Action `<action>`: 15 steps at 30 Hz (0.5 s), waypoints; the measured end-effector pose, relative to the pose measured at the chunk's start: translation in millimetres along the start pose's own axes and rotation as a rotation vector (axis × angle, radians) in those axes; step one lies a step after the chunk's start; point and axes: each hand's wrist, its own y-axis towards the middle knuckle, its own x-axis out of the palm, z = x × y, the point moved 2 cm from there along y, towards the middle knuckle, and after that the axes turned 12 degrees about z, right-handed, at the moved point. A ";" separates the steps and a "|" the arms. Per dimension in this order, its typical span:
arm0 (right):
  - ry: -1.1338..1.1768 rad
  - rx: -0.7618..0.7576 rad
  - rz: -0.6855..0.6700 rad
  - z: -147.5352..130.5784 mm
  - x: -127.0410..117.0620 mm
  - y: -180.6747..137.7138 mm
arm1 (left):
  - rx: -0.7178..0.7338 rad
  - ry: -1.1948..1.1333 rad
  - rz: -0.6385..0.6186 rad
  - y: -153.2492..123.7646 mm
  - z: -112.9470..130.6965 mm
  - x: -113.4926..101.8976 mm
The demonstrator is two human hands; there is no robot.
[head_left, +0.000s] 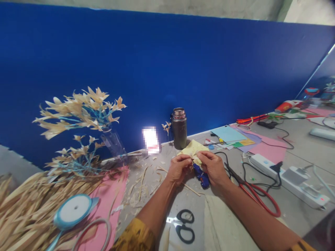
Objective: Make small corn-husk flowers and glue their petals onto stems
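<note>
My left hand [178, 168] and my right hand [212, 166] meet over the grey table, fingertips pinched together on a small pale strip [193, 160] that I can barely make out. A pale yellow sheet of paper [192, 149] lies just behind the hands. A blue glue gun [202, 176] rests on the table under and between the hands. A dark metal flask [179, 128] stands right behind the yellow sheet.
Black-handled scissors [183, 226] lie near my forearms, red-handled scissors [255, 192] to the right. A white power strip [290, 180] with cables sits far right. Left are dried straw strips [28, 205], a light-blue ribbon spool [74, 210], pink paper [110, 195] and a straw flower bouquet [83, 111]. Coloured papers [235, 137] lie behind.
</note>
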 end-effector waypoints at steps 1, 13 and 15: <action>0.002 0.003 0.000 0.1 0.2 0.1 | 0.002 0.001 -0.002 0.2 0.1 -0.2; -0.025 0.013 -0.002 -1.1 -2.4 2.2 | 0.135 0.145 0.026 -0.6 3.6 -0.1; -0.056 -0.017 0.029 -2.1 -4.3 3.5 | 0.221 0.246 0.049 -1.8 3.5 0.7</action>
